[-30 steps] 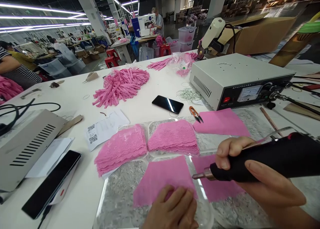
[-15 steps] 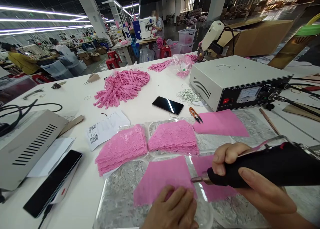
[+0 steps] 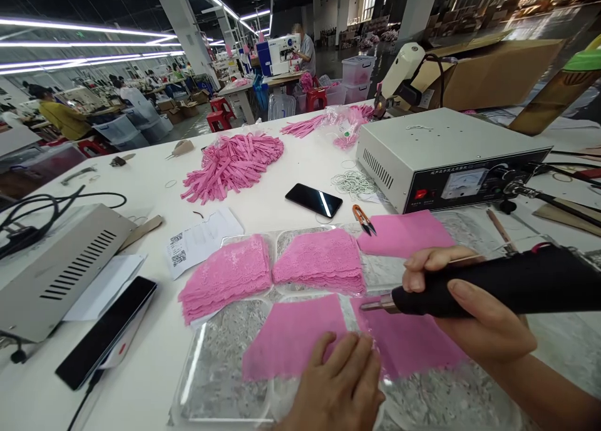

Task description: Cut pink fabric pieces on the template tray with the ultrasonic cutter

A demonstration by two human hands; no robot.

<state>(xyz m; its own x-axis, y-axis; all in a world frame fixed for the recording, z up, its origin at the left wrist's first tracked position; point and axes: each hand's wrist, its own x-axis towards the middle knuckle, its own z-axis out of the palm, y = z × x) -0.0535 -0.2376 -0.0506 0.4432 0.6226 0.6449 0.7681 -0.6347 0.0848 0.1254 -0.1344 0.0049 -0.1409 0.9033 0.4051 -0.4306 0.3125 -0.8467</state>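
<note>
My right hand [image 3: 474, 299] is closed round a thick black hand tool [image 3: 511, 284] with a narrow metal tip. The tip rests on or just above the upper left corner of a pink fabric piece [image 3: 413, 343]. My left hand [image 3: 335, 381] lies palm down, fingers stretched, over the lower right part of another pink fabric piece [image 3: 295, 334] and the gap between the two. Both pieces lie flat on clear plastic trays over a grey marbled surface [image 3: 225, 368]. Behind them sit two stacks of pink lace pieces [image 3: 319, 262] [image 3: 230, 274].
Orange-handled thread snips [image 3: 363, 219] touch a pink fabric sheet [image 3: 406, 232]. Beyond lie a phone [image 3: 313, 200], rubber bands [image 3: 353, 183] and a pink strap pile [image 3: 235, 165]. A metered control box [image 3: 451, 143] stands right; a vented box [image 3: 66, 255] and phone [image 3: 107, 331] are left.
The tool's tip has moved from the right edge of the left fabric piece up onto the right piece's corner. My left hand has shifted slightly right. The view has shifted a little.
</note>
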